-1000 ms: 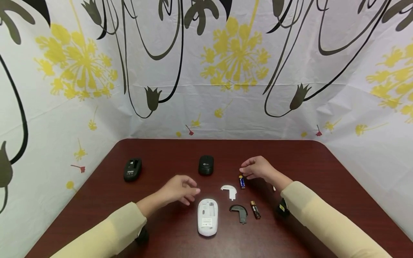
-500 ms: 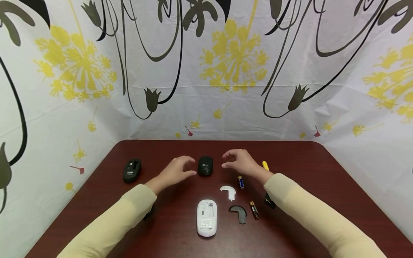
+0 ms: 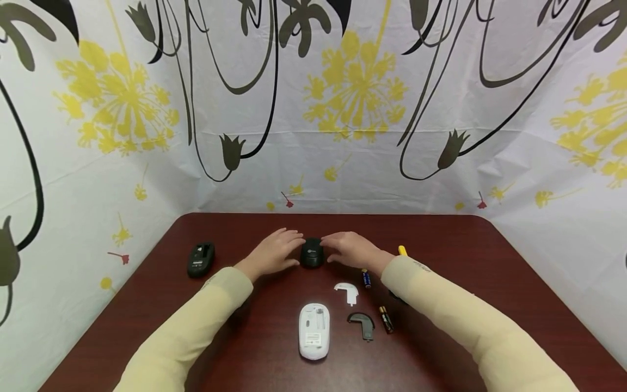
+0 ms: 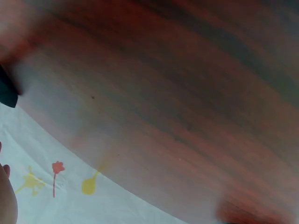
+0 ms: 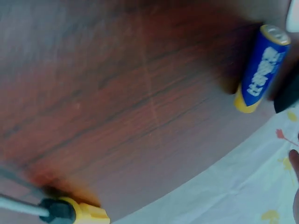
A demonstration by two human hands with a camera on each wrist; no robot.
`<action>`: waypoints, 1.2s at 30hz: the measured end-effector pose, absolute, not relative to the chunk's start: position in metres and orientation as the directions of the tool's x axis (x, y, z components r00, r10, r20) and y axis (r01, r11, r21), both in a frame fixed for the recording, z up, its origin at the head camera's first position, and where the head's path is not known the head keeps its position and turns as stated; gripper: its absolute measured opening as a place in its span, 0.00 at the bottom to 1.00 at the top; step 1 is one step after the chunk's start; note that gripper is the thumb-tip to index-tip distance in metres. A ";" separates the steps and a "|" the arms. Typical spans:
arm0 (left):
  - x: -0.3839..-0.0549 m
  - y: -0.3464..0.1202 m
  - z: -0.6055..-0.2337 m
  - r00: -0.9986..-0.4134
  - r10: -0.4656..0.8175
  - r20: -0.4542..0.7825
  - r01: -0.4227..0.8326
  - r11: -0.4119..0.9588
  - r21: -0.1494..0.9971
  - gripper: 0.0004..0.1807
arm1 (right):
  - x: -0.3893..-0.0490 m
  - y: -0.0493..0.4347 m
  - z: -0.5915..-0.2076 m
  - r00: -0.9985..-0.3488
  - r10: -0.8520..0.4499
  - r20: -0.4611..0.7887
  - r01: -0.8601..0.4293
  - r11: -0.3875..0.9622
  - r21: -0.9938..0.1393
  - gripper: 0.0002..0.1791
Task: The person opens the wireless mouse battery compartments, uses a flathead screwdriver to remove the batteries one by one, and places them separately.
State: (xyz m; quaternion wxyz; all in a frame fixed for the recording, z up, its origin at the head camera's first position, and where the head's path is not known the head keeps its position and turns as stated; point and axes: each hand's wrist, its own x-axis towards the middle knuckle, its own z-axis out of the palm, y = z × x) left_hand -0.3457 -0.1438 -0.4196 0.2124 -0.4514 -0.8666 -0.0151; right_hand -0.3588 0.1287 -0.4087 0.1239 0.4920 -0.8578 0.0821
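Observation:
A black computer mouse (image 3: 312,253) lies at the back middle of the table, between both hands. My left hand (image 3: 275,251) is at its left side, fingertips at its edge, the thumb apart from the fingers. From the right, my right hand (image 3: 350,250) reaches its fingertips to the mouse's right edge; whether either hand presses on it cannot be told. Only a dark corner of the mouse (image 4: 7,91) shows in the left wrist view. The right wrist view has a blue battery (image 5: 262,69) under the right forearm and a bit of fingers at the edge.
Nearer lies a white mouse (image 3: 314,332), underside up, its battery bay uncovered. Beside it are a white cover (image 3: 348,292), a dark grey cover (image 3: 362,325) and a black-and-copper battery (image 3: 386,319). Another black mouse (image 3: 200,259) is at left. A yellow-and-black-handled screwdriver (image 5: 77,211) lies at right.
Both hands have moved to the black mouse at the back, the left forward and right, the right leftward from beside the blue battery. The mouse has stayed in place.

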 end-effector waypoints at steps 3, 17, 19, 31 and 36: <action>-0.351 -0.144 -0.423 -0.468 0.808 0.358 0.797 0.561 -0.224 0.31 | -0.363 0.127 -0.412 -0.418 -0.864 0.279 -0.881 0.460 0.106 0.26; -0.363 -0.141 -0.431 -0.351 0.879 0.324 0.812 0.457 -0.362 0.27 | -0.368 0.114 -0.418 -0.328 -0.934 0.143 -0.862 0.358 0.359 0.25; -0.364 -0.140 -0.433 -0.347 0.881 0.322 0.811 0.454 -0.370 0.27 | -0.368 0.112 -0.417 -0.334 -0.932 0.141 -0.863 0.363 0.351 0.25; -0.363 -0.138 -0.434 -0.424 0.872 0.243 0.786 0.488 -0.380 0.26 | -0.370 0.112 -0.419 -0.347 -0.926 0.147 -0.859 0.377 0.346 0.26; -0.362 -0.138 -0.433 -0.428 0.864 0.264 0.776 0.501 -0.383 0.25 | -0.371 0.112 -0.419 -0.348 -0.925 0.152 -0.851 0.379 0.363 0.26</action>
